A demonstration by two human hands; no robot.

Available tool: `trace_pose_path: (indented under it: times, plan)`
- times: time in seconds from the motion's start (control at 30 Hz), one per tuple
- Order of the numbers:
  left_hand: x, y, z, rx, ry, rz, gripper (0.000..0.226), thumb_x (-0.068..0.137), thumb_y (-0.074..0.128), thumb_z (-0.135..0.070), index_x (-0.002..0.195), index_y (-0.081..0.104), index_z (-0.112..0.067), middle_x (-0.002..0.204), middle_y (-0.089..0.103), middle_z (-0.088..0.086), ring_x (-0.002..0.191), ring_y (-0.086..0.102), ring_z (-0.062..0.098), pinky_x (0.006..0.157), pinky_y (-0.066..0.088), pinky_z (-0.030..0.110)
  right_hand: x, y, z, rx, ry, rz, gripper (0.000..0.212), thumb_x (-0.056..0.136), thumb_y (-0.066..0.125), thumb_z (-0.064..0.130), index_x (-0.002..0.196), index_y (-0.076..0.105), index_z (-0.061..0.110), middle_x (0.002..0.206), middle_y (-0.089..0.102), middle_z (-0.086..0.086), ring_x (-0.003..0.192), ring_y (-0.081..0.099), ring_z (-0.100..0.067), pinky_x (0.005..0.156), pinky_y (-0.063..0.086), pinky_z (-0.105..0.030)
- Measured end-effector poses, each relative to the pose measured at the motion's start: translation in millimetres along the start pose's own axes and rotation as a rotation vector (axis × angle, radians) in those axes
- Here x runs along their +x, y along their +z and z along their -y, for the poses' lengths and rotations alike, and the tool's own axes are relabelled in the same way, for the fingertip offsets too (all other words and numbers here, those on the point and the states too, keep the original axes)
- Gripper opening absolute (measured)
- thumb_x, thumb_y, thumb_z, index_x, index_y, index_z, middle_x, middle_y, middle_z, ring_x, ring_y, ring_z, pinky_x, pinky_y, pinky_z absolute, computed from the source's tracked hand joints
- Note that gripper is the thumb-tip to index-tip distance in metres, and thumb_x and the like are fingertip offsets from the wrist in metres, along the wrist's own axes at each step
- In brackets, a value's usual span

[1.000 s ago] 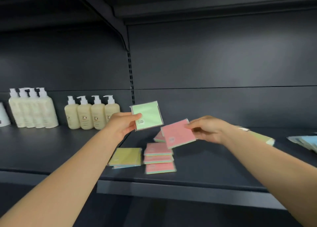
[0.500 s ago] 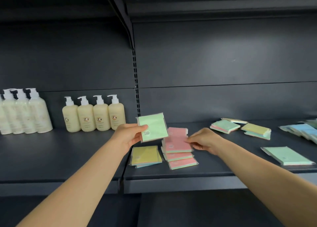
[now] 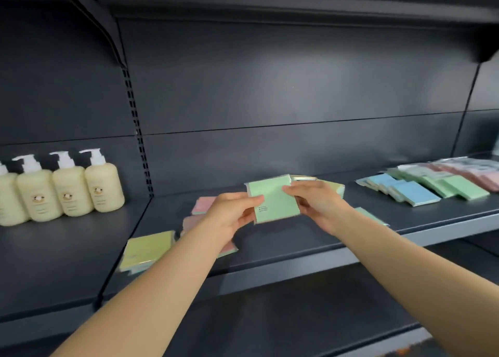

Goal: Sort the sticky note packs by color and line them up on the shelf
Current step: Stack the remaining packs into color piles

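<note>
Dark metal shelf [image 3: 310, 244] with cream pump bottles [image 3: 67, 188] at far left; you hold the green pack [image 3: 275, 201] above its middle, left hand [image 3: 232, 216] pinching the left edge with thumb on top, right hand [image 3: 318, 208] pinching the right edge. Pack is a flat, pale-green wrapped square, small label on its face, tilted toward you. Its own colour lies to your right, in the green row [image 3: 453, 188] beside the blue packs [image 3: 405, 190], so the right hand is nearer; yellow pack [image 3: 147, 250] and pink packs [image 3: 201, 207] sit left.
</note>
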State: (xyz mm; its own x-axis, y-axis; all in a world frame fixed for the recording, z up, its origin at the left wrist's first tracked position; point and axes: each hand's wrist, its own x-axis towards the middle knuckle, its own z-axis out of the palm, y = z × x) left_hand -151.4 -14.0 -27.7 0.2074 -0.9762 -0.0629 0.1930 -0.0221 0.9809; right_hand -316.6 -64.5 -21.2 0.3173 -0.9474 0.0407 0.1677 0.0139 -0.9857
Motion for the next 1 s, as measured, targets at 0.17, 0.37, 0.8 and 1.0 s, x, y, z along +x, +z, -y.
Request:
trace_pose_path:
  times: [0.17,0.37,0.8,1.0]
  plan:
    - [34.6,78.4,27.8,0.011,-0.076,0.064,0.005,0.088,0.062,-0.005,0.090,0.065,-0.002,0.086,0.070,0.008,0.075,0.066,0.016,0.057,0.057,0.021,16.1,-87.5,2.6,-0.062,0.085,-0.115,0.020,0.082,0.068,0.000,0.100,0.065,-0.009,0.084,0.065,-0.016,0.069,0.059,-0.020,0.059,0.047,-0.023]
    - [74.4,145.4,50.0,0.261,-0.158,0.053,0.008,0.088,0.063,-0.011,0.086,0.064,-0.004,0.074,0.068,0.007,0.063,0.064,0.013,0.054,0.056,0.020,49.9,-171.1,4.1,-0.242,0.201,-0.076,0.015,0.078,0.073,0.003,0.090,0.069,-0.006,0.068,0.056,-0.010,0.058,0.049,-0.016,0.055,0.045,-0.021]
    - [120.0,163.4,36.6,0.894,-0.327,0.025,0.039,0.080,0.069,-0.044,0.071,0.065,-0.007,0.062,0.063,0.004,0.050,0.059,0.009,0.048,0.049,0.017,119.0,-236.0,7.7,-0.805,0.120,0.199,0.037,0.070,0.080,0.028,0.085,0.070,-0.005,0.066,0.063,-0.006,0.058,0.060,-0.013,0.070,0.057,-0.026]
    - [171.0,147.8,25.6,0.922,-0.039,-0.246,0.025,0.080,0.071,-0.036,0.071,0.066,-0.013,0.067,0.062,0.001,0.060,0.057,0.014,0.062,0.047,0.021,170.0,-224.2,8.5,-0.981,-0.044,0.161,0.050,0.069,0.079,0.039,0.098,0.068,0.000,0.091,0.070,-0.013,0.083,0.065,-0.026,0.077,0.051,-0.035]
